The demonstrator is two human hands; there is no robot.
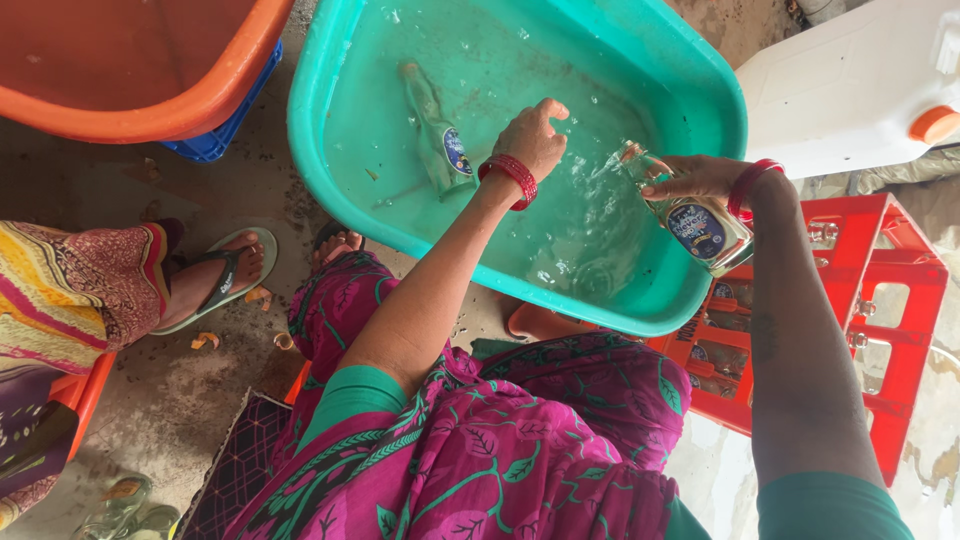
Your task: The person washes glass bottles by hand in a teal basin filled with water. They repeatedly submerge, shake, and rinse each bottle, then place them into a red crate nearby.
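At the centre of the frame the person's left hand (533,135) dips curled into the water of the teal plastic tub (320,150); whether it holds anything I cannot tell. The right hand (700,178), at right, grips a clear glass bottle (690,212) with a blue label, tilted over the tub's rim, neck toward the water. One green bottle (437,135) lies sunk in the tub, upper middle, so washing looks only partly done. The red crate (890,300) at lower right shows bottles in some slots. An orange tub (150,70) sits upper left, and another person's sandalled foot (215,275) at left.
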